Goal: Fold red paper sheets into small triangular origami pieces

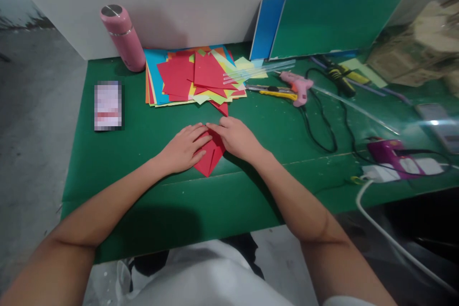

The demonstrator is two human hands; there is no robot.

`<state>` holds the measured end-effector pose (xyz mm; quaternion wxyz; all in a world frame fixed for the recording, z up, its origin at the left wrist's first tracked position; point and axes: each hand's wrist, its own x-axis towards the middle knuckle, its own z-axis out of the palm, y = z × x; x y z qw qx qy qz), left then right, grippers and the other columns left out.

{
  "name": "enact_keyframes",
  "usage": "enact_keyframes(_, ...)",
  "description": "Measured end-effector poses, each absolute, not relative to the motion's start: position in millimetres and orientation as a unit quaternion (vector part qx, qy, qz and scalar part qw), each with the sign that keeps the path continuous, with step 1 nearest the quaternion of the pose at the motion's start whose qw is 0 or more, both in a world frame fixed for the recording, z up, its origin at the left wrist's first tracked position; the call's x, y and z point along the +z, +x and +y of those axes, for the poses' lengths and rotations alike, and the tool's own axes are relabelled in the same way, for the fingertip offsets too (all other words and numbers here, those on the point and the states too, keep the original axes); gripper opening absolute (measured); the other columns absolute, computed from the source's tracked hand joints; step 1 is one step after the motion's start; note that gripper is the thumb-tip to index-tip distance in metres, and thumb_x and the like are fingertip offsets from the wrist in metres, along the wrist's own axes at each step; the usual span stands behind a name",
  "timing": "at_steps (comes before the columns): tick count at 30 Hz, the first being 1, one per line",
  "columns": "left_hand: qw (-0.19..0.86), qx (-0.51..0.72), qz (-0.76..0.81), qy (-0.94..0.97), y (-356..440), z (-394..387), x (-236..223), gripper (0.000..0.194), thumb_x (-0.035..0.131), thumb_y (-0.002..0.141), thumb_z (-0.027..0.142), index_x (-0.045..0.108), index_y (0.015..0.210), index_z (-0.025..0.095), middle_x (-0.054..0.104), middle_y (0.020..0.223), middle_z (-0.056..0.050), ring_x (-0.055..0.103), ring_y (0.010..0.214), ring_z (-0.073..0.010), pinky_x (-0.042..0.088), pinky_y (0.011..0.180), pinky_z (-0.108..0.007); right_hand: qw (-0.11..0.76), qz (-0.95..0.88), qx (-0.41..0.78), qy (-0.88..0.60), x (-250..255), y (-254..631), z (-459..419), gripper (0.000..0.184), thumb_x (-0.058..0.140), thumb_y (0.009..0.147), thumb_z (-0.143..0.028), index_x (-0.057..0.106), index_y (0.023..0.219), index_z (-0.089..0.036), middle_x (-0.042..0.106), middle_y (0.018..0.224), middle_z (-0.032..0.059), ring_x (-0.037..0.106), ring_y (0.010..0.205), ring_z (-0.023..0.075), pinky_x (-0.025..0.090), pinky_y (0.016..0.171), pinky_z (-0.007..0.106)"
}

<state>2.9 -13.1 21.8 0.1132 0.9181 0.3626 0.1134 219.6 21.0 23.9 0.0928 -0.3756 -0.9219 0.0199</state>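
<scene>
A folded piece of red paper (208, 165) lies on the green tabletop in front of me, its lower corner pointing toward me and a crease or slit showing on it. My left hand (184, 148) rests flat over its left side, fingers spread. Along the upper right edge, my right hand (234, 136) is closed on the paper, its index finger stretched toward the left fingertips and the other fingers curled. Both hands cover the paper's upper part. Just beyond them sits a stack of coloured paper (175, 79) with loose red sheets on top.
A pink bottle (125, 40) and a blurred-out small card-like item (108, 106) stand left. Right of the stack are clear glue sticks (258, 71), a yellow cutter (278, 93), a pink glue gun (298, 87) with its cord, pliers (339, 76) and a power strip (383, 173).
</scene>
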Motion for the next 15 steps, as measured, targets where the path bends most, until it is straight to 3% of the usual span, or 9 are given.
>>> enact_keyframes(8, 0.11, 0.12, 0.36, 0.919, 3.0, -12.4, 21.0, 0.041, 0.046, 0.096, 0.029, 0.055, 0.132, 0.012, 0.05, 0.142, -0.018, 0.042, 0.137, -0.0342, 0.037, 0.111, -0.054, 0.105, -0.923, -0.013, -0.37, 24.0, 226.1, 23.4, 0.038, 0.04, 0.096, -0.014, 0.069, 0.119, -0.021, 0.061, 0.088, 0.0096, 0.043, 0.078, 0.0216, 0.027, 0.065, 0.034)
enact_keyframes(15, 0.104, 0.13, 0.355, 0.92, 2.8, -11.9, 19.7, 0.042, 0.049, 0.095, 0.028, 0.054, 0.133, 0.012, 0.045, 0.147, -0.018, 0.042, 0.137, -0.0347, 0.037, 0.111, -0.055, 0.134, -0.915, 0.006, -0.381, 34.4, 245.7, 26.2, 0.036, 0.043, 0.097, -0.017, 0.079, 0.096, -0.026, 0.065, 0.088, 0.0083, 0.045, 0.085, 0.023, 0.025, 0.066, 0.036)
